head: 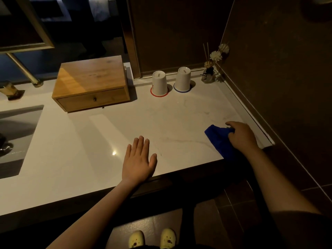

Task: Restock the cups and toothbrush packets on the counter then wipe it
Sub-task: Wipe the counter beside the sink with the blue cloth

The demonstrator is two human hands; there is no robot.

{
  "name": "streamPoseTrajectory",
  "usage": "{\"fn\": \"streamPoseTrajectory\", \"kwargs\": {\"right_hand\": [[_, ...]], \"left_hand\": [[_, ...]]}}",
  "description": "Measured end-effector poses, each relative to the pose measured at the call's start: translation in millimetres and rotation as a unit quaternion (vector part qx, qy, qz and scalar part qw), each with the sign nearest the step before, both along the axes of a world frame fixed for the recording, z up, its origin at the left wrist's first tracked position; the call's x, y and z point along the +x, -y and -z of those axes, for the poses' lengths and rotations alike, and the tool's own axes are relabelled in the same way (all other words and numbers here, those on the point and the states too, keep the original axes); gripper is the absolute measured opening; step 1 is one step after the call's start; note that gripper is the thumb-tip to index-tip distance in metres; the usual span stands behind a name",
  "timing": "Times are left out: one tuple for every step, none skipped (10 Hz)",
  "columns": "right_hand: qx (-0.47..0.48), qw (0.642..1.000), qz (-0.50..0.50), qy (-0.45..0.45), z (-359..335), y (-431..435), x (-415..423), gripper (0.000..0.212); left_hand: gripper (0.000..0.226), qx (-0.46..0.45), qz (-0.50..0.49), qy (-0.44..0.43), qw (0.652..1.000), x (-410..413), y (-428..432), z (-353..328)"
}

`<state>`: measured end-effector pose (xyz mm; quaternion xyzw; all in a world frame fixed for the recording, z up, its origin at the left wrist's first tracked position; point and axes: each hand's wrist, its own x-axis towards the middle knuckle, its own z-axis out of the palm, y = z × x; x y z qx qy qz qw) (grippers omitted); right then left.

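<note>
Two white cups stand upside down at the back of the white marble counter: one with a red rim, one with a blue rim to its right. My right hand grips a blue cloth at the counter's front right corner; part of the cloth hangs over the edge. My left hand lies flat, palm down, fingers spread, near the front edge. No toothbrush packets are in sight.
A wooden box with a closed drawer sits left of the cups. A reed diffuser with dried flowers stands in the back right corner. A sink and brass tap are at the left. Dark walls bound the right side.
</note>
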<state>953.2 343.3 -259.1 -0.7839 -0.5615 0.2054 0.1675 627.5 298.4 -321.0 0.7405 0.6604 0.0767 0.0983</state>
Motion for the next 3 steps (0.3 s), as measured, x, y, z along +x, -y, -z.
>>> {"fn": "streamPoseTrajectory", "kwargs": {"right_hand": [[0.049, 0.999, 0.019, -0.004, -7, 20, -11, 0.044], [0.108, 0.993, 0.017, -0.037, -33, 41, -22, 0.038], [0.212, 0.971, 0.050, -0.098, -90, 68, -34, 0.029]], "left_hand": [[0.071, 0.002, 0.000, 0.002, 1.000, 0, 3, 1], [0.072, 0.001, 0.004, 0.003, 1.000, -1, 1, 1], [0.073, 0.022, 0.002, 0.019, 1.000, -1, 7, 2]]}}
